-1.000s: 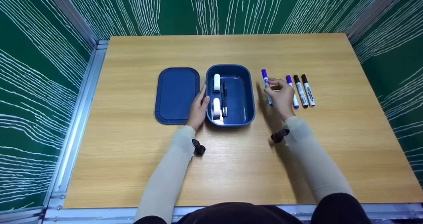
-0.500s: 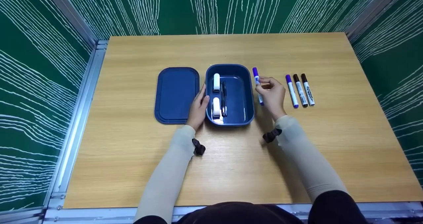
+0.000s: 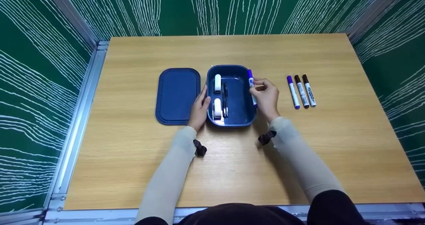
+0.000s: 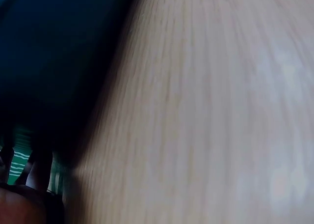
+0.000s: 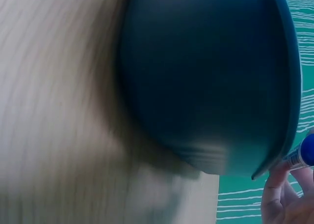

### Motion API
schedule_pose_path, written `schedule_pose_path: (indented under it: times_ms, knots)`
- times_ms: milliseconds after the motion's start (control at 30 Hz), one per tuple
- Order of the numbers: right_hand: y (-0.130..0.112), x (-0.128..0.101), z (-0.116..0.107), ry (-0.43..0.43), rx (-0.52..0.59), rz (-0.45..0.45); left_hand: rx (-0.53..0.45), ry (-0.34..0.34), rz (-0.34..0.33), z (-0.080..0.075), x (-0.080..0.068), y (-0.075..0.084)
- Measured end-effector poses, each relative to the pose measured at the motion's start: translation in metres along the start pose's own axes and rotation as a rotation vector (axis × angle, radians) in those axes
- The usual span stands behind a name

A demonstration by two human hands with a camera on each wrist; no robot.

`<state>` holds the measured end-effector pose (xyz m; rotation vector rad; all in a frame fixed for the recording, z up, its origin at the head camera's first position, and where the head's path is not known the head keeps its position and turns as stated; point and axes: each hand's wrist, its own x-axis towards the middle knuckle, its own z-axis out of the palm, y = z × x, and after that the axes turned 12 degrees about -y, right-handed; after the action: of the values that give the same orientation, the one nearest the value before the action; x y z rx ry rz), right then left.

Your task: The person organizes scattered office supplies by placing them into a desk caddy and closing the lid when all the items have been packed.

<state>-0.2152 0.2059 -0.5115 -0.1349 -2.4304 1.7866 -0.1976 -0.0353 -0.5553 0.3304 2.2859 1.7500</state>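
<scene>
A purple-capped whiteboard marker (image 3: 250, 80) is pinched between the thumb and fingers of my right hand (image 3: 268, 97), over the right rim of a dark blue box (image 3: 237, 117). In the right wrist view the marker's blue end (image 5: 308, 150) shows beside the box wall (image 5: 206, 76). My left hand (image 3: 198, 111) rests along the box's left side, fingers straight against it. Inside the open box lie two white rounded objects, one far (image 3: 217, 82) and one near (image 3: 217, 108), with slim black pens (image 3: 225, 99) beside them.
A blue lid (image 3: 178, 95) lies flat left of the box. To the right lie a purple-capped marker (image 3: 293, 92) and two dark-capped markers, one (image 3: 301, 91) beside the other (image 3: 309, 90). Green walls with white streaks (image 3: 219, 11) enclose the wooden table (image 3: 225, 172).
My right hand has carried the purple-capped marker leftward, from the table beside the other markers to over the box's right rim. The left hand and box have stayed in place.
</scene>
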Motion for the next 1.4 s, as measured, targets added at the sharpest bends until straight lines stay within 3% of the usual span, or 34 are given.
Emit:
schedule_pose_path:
  times_ms: [867,1067,1400]
  knots:
    - [-0.005,-0.01,0.024,-0.035,-0.139,-0.108,-0.012,-0.009,-0.006,0.002,-0.001,-0.002]
    - [-0.004,-0.011,0.032,-0.102,-0.225,-0.147,-0.015,-0.013,0.007,0.001,-0.001,-0.003]
    - [-0.004,-0.006,0.041,-0.094,-0.339,-0.184,-0.011,-0.004,0.021,-0.002,0.001,-0.003]
